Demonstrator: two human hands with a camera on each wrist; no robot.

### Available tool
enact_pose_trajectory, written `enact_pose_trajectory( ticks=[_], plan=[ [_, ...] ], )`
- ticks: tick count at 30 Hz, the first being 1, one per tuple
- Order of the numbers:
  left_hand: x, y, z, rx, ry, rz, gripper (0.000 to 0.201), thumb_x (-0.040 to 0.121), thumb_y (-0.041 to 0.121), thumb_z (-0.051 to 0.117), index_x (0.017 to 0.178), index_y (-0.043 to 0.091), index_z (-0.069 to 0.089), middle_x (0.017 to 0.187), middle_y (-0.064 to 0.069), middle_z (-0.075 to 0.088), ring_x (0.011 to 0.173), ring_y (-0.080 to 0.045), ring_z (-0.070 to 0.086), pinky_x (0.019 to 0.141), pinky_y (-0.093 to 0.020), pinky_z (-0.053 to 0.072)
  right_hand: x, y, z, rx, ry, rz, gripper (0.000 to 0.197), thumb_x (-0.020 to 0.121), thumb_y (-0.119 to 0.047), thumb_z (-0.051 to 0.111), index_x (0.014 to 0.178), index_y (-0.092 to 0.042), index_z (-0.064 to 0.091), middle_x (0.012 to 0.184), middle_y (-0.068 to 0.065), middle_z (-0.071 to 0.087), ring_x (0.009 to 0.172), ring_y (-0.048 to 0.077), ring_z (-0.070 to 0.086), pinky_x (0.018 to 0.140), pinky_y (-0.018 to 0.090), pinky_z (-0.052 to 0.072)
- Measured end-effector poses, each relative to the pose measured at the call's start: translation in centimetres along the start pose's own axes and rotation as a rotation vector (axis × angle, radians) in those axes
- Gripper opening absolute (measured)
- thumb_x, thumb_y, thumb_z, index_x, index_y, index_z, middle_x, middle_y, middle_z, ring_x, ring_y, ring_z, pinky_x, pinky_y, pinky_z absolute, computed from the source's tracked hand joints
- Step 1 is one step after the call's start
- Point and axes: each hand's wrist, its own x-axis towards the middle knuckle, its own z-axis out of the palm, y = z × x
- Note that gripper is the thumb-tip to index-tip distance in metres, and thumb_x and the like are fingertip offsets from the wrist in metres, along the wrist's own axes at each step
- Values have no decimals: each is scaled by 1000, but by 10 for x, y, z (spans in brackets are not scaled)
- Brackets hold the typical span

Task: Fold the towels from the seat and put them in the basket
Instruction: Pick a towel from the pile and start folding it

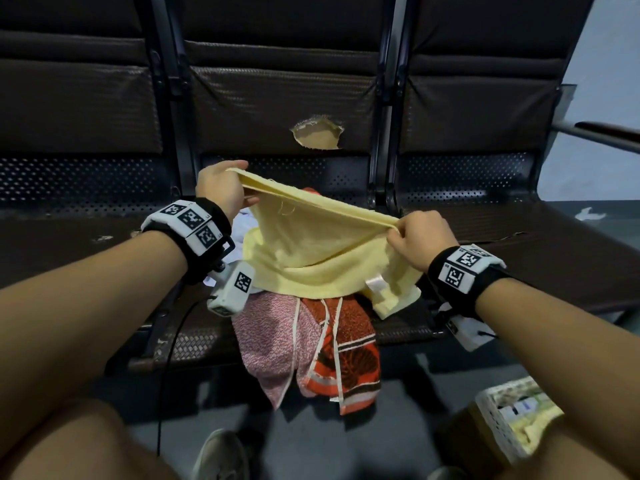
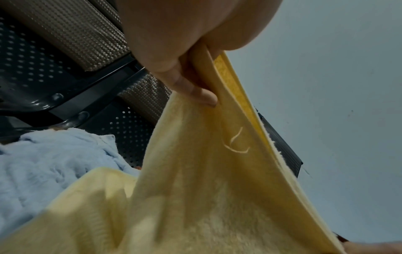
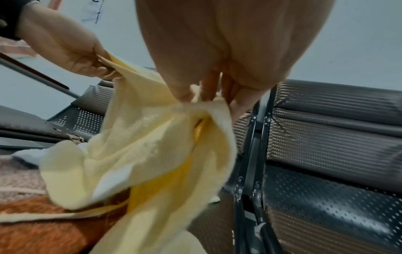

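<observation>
Head view: yellow towel [image 1: 322, 244] lifted over seat [image 1: 408, 327], top edge stretched between both hands. Left hand [image 1: 221, 187] pinches far corner, fingers curled round hem; right hand [image 1: 420, 237] clamps near corner. Towel's lower part sags onto pile on seat: pink towel [image 1: 273, 337], orange towel [image 1: 349, 355], blue towel [image 2: 50, 159] behind yellow one. Basket [image 1: 509, 417] on floor, right of seat, cloth already inside.

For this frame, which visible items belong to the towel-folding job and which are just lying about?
Job: yellow towel, pinched by left hand and right hand; pink towel, orange towel, pale blue towel on the seat; basket.

Lying about: shoe, torn backrest.
</observation>
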Motion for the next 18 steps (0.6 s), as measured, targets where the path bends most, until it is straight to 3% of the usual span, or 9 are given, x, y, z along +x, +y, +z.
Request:
enact_pose_trajectory(
  ticks=[2,4,7,10,12,15,18],
  plan=[
    [1,0,-3,20,5,5,38,93,0,38,107,9,73,102,-22,71,73,-29,73,69,-39,63,1,5,-2,32,-8,0,30,93,-38,58,79,-17,74,75,8,67,77,31,64,69,36,53],
    [0,-2,-6,75,-28,31,41,89,2,37,99,10,75,95,-20,73,73,-30,73,64,-35,61,0,6,-3,50,-11,11,21,89,-37,65,80,-19,73,78,7,68,79,29,64,71,34,52],
    [0,-3,-8,296,-43,135,36,84,15,36,83,4,70,85,-18,71,79,-36,69,63,-38,56,-2,6,-5,124,4,13,9,84,-27,68,85,-22,61,77,4,64,75,27,62,68,35,51],
    [4,-5,-9,737,-93,279,31,95,23,33,81,5,53,78,-10,51,80,-31,45,68,-36,28,-4,2,-7,199,-14,-2,17,87,-16,61,98,-23,50,83,4,63,75,28,61,67,39,51],
    [6,-5,-8,655,-185,299,25,97,20,37,81,11,54,81,-5,47,83,-26,41,70,-34,27,-1,-3,-12,147,-16,2,18,90,-12,53,100,-25,59,89,5,66,83,32,62,70,39,50],
    [5,7,-6,169,-307,180,11,74,23,50,80,13,50,77,-2,42,74,-22,37,66,-35,31,8,-9,-22,205,-23,84,30,84,-1,44,73,-24,60,79,3,64,83,31,62,66,33,43],
    [4,25,-7,209,-292,204,21,59,18,56,80,18,54,71,3,52,62,-15,49,58,-31,39,16,-13,-38,368,40,121,32,81,1,43,67,-21,60,73,3,63,79,29,61,66,32,42]
  ],
)
